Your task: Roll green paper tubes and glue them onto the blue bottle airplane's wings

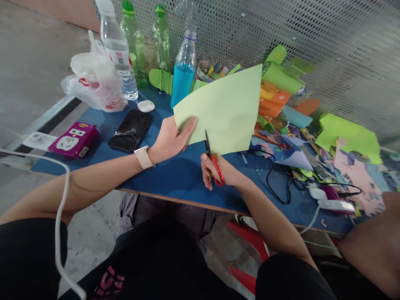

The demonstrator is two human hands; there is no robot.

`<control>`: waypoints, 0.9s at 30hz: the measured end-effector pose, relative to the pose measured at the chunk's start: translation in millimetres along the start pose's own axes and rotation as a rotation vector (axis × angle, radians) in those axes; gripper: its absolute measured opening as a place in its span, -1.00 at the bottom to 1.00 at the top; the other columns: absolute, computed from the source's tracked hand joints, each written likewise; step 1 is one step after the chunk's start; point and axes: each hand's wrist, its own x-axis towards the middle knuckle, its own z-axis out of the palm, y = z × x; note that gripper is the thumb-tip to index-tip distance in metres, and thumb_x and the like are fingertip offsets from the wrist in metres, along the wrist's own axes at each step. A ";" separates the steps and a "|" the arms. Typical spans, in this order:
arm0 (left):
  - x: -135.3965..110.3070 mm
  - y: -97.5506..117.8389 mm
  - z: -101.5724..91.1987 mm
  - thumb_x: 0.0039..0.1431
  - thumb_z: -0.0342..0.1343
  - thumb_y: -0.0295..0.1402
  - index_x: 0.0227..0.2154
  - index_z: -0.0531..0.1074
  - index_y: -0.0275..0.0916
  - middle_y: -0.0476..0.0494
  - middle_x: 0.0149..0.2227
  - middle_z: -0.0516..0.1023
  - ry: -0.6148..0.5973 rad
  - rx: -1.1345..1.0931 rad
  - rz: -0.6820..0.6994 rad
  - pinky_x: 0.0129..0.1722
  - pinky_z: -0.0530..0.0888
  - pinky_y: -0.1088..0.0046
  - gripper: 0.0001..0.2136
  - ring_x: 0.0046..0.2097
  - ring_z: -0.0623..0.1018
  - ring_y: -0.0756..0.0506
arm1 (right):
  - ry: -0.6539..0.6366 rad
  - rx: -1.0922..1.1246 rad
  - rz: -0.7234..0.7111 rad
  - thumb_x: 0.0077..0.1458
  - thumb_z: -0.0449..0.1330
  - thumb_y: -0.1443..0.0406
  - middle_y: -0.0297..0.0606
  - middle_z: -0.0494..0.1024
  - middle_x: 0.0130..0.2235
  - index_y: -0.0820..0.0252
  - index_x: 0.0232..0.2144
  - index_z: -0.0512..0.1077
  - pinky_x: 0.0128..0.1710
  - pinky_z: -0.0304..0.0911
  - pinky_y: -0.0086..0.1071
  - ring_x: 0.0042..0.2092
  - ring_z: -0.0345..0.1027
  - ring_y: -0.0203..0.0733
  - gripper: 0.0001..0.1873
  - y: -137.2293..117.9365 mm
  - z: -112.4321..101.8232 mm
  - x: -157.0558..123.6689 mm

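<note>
My left hand [173, 138] pinches the left edge of a pale green sheet of paper [226, 109] and holds it up over the blue table [175, 175]. A white watch band sits on that wrist. My right hand [218, 171] grips red-handled scissors [212, 157], fingers through the loops. The blades point up and meet the paper's bottom edge. Both hands hover just above the table's front edge.
A black phone [130, 130], a magenta power strip [74, 139] and a plastic bag [96, 83] lie at the left. Several bottles [184, 66] stand at the back by a perforated metal wall. Coloured paper scraps [350, 162] and cables [287, 183] crowd the right. Another person's arm [375, 246] shows at lower right.
</note>
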 end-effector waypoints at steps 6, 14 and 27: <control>0.1 0.2 0.5 0.65 0.09 0.05 -0.46 0.35 -0.14 0.03 -0.70 0.40 0.004 -0.003 -0.001 -0.71 0.29 0.48 -0.47 -0.71 0.39 0.03 | 0.021 -0.021 0.041 0.25 0.17 -0.52 -0.19 0.49 -0.69 0.09 -0.63 0.24 -0.72 0.28 -0.49 -0.69 0.44 -0.23 -0.10 -3.3 1.7 -0.9; 0.0 1.4 2.1 0.62 0.11 0.12 -0.44 0.36 -0.14 0.02 -0.69 0.41 -0.027 -0.030 -0.025 -0.72 0.31 0.49 -0.46 -0.70 0.41 0.01 | -0.008 -0.063 0.072 0.28 -0.05 -0.57 -0.16 0.52 -0.66 0.05 -0.62 0.13 -0.74 0.22 -0.46 -0.70 0.41 -0.23 -0.07 -3.8 2.0 -1.9; -5.0 -1.0 7.4 0.57 0.12 0.23 -0.40 0.40 -0.17 0.01 -0.65 0.46 -0.081 -0.070 -0.067 -0.74 0.31 0.54 -0.42 -0.71 0.40 0.03 | 0.020 -0.013 0.001 0.30 -0.01 -0.55 -0.21 0.50 -0.66 0.07 -0.61 0.17 -0.68 0.29 -0.47 -0.70 0.39 -0.27 -0.08 -6.2 1.8 -2.5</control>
